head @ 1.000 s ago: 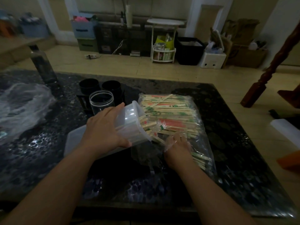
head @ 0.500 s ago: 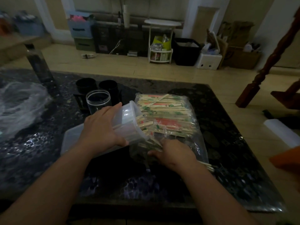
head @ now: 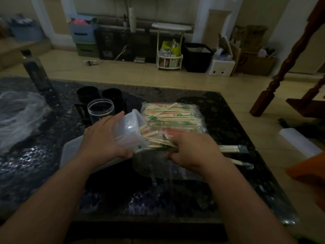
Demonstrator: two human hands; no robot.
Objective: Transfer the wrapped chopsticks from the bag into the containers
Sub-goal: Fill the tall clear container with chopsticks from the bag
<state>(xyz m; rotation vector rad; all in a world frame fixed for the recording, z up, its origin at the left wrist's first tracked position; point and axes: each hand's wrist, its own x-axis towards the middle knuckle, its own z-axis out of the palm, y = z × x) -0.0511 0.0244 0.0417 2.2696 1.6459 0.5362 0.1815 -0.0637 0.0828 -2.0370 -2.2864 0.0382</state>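
Left hand (head: pixel 102 138) grips the tilted, partly loaded container (head: pixel 129 127), right hand (head: pixel 192 148) clasps wrapped chopsticks (head: pixel 158 144); the bag (head: pixel 175 117) is mostly full.

The right hand (head: pixel 193 148) covered the middle of its chopstick bundle (head: pixel 159 143). The left hand (head: pixel 103 140) hid the near side of the tub (head: pixel 131 126). The frame edges cut off an orange thing (head: pixel 309 171) and crumpled plastic (head: pixel 15 117). Print on the bagged chopsticks (head: pixel 172 113) was too small to read.

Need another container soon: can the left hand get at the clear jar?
Probably not yet: the left hand has its grip on the tilted plastic container. The clear jar stands just behind its fingers, nothing between, so once freed it likely could.
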